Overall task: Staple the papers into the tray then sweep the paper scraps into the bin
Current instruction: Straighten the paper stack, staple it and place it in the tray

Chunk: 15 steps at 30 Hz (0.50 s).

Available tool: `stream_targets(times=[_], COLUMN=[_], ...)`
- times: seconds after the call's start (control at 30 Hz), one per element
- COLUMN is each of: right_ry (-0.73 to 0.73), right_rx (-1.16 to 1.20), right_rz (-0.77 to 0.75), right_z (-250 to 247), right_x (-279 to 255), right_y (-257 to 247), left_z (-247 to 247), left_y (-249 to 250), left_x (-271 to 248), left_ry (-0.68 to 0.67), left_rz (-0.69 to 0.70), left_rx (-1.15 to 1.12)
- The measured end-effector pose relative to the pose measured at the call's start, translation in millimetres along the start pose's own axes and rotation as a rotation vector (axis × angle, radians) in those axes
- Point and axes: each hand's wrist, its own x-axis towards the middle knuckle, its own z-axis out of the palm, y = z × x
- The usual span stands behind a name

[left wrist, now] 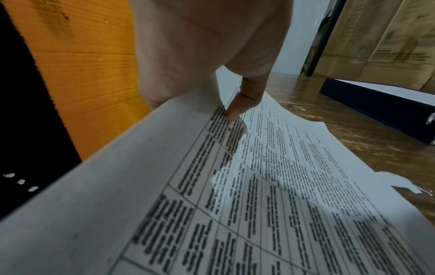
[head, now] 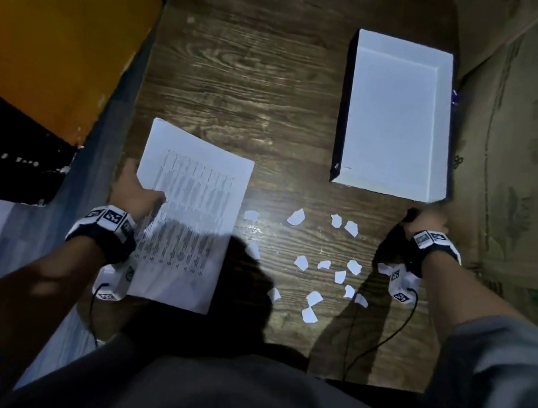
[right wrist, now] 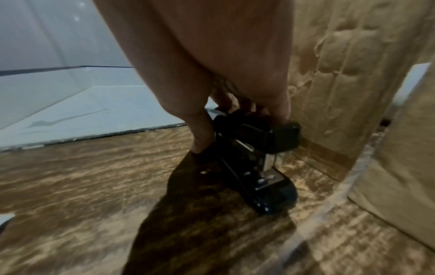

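A stack of printed papers [head: 190,213] lies at the table's left. My left hand [head: 145,191] pinches its left edge, thumb [left wrist: 235,109] on top of the papers [left wrist: 235,204], and that edge is lifted. The white tray [head: 442,131] stands empty at the back right. Several white paper scraps [head: 321,263] lie scattered between my hands. My right hand [head: 427,222] grips the top of a black stapler [right wrist: 254,158] in front of the tray's [right wrist: 70,104] near right corner. The stapler's base is at the wood surface, its mouth apart.
Brown cardboard boxes [head: 524,170] wall off the right side, close to the stapler. An orange board [head: 45,16] stands beyond the table's left edge. The dark wooden table [head: 243,79] is bare behind the papers.
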Motion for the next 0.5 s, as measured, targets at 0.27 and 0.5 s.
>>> stream_targets(times=[0.27,0.5], right_ry=[-0.031,-0.410], right_rx=[0.414,1.360], right_rz=[-0.242,-0.505], right_z=[-7.7,5.7], right_x=[-54.5,-201.5], right_y=[-40.7,-169.1], left_z=[-16.1,-22.4], left_y=[3.3,-1.3], left_x=[-7.5,-17.4], left_ry=[-0.089,-0.169], left_rz=[0.067,0.221], left_rx=[0.003,-0.011])
